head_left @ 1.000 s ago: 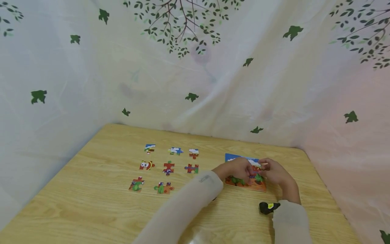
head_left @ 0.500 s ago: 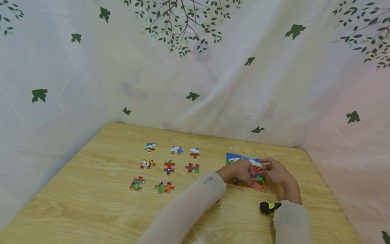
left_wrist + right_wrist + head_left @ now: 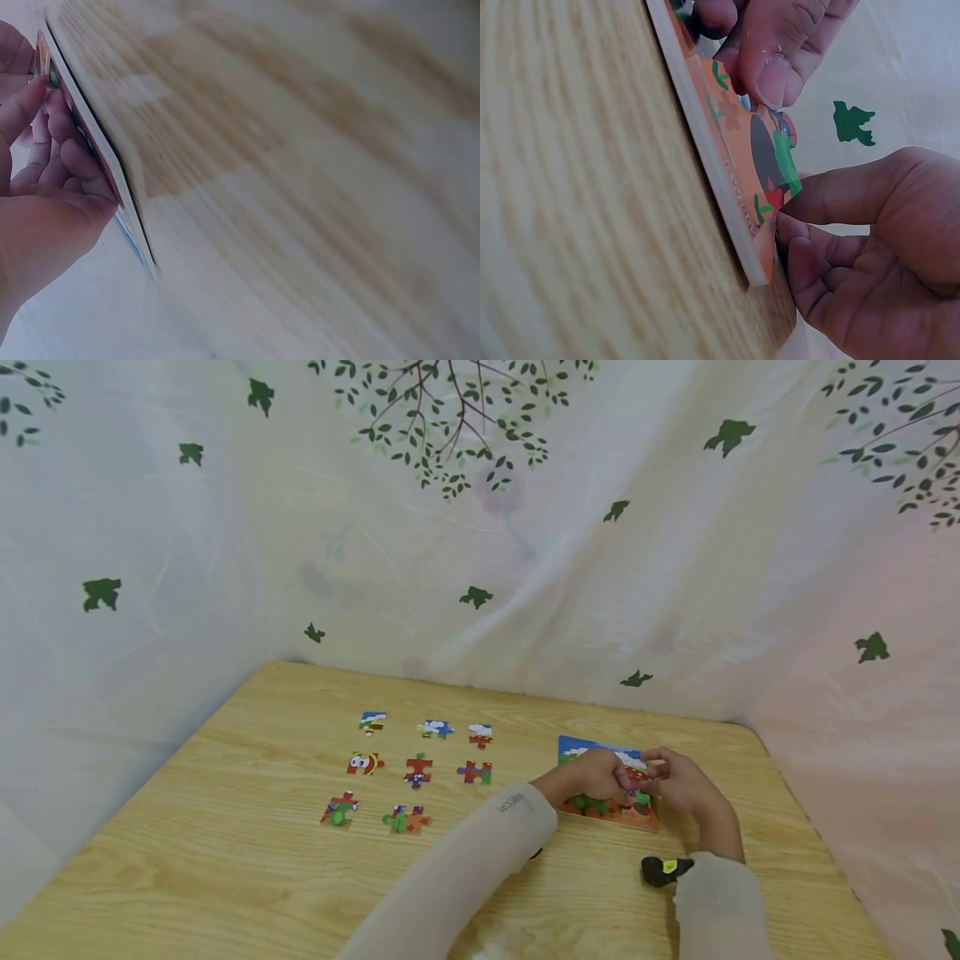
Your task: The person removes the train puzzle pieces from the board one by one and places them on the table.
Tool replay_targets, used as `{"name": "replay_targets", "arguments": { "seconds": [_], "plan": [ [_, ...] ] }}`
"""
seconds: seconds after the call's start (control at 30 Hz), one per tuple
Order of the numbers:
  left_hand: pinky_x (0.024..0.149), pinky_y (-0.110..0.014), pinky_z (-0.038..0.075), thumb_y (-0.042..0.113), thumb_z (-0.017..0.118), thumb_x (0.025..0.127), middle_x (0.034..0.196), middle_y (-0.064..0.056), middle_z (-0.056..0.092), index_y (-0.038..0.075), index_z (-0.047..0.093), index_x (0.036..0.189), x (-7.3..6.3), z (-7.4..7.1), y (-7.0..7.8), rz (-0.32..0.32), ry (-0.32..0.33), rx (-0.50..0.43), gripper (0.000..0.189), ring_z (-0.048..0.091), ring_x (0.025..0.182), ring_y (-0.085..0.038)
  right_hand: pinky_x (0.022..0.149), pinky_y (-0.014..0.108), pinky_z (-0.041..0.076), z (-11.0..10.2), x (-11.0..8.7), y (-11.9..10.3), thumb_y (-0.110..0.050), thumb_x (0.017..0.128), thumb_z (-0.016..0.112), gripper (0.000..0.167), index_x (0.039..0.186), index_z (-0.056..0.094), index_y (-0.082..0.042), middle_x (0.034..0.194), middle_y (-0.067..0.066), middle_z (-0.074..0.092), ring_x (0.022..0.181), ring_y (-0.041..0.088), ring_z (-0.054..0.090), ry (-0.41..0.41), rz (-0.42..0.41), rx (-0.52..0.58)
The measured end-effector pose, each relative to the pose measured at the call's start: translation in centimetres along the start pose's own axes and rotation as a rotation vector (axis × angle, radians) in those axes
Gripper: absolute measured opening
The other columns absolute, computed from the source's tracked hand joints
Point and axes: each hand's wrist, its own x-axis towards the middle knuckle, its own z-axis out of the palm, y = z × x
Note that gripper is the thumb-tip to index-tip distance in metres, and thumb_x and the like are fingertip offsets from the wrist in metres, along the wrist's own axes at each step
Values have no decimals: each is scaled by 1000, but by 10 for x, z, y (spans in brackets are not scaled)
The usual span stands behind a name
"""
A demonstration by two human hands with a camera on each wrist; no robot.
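Note:
Near the table's right side lies a puzzle board (image 3: 600, 820) with a blue sky and orange ground. My left hand (image 3: 596, 774) is over its middle and my right hand (image 3: 684, 787) at its right edge. In the right wrist view, an orange puzzle piece (image 3: 739, 146) with green leaves and a dark grey shape stands tilted up from the board. My right hand (image 3: 900, 232) pinches its corner between thumb and index finger. The left thumb (image 3: 774, 79) grips its other edge, the fingers curled. The left wrist view shows my left hand (image 3: 52, 217) close against the board's face.
Several loose puzzle pieces lie spaced out in rows left of the board, among them a piece with eyes (image 3: 363, 764) and a green-and-orange piece (image 3: 407, 820). A black device (image 3: 662, 871) sits at the right sleeve. A leaf-print curtain (image 3: 480, 552) hangs behind the wooden table (image 3: 225, 852).
My left hand's fingers have drawn in and curled more near the right hand. The right hand holds almost the same place at the board's edge. The loose pieces lie as before.

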Motion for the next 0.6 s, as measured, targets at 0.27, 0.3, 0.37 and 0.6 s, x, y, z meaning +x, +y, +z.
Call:
{"name": "replay_targets", "arguments": {
  "seconds": [0.27, 0.3, 0.37, 0.6],
  "plan": [
    [60, -23, 43, 6, 72, 92, 81, 8, 69, 13, 75, 81, -2, 0, 1, -45, -4, -153, 13, 53, 67, -9, 77, 36, 49, 0, 0, -2, 5, 96, 60, 46, 141, 47, 9, 114, 23, 59, 102, 32, 58, 3, 19, -6],
    [59, -23, 43, 2, 71, 91, 79, 7, 69, 11, 76, 81, -2, 0, 1, -47, -3, -184, 14, 53, 66, -9, 77, 36, 49, -1, 0, -2, 4, 97, 60, 46, 140, 47, 9, 114, 23, 60, 102, 31, 58, 3, 20, -9],
    [57, -23, 43, 1, 71, 90, 76, 6, 69, 11, 77, 81, -2, -1, 0, -57, 10, -225, 15, 53, 64, -9, 78, 36, 49, -1, 0, -2, 3, 97, 61, 45, 140, 48, 9, 115, 23, 60, 103, 32, 57, 5, 19, -12],
    [60, -26, 49, 2, 71, 91, 80, 5, 70, 7, 79, 87, -4, -10, -7, -49, 27, -318, 11, 58, 66, -9, 80, 36, 51, 0, 0, 0, 3, 97, 60, 44, 139, 49, 9, 115, 24, 61, 105, 33, 59, 8, 9, -11]
  ]
}}
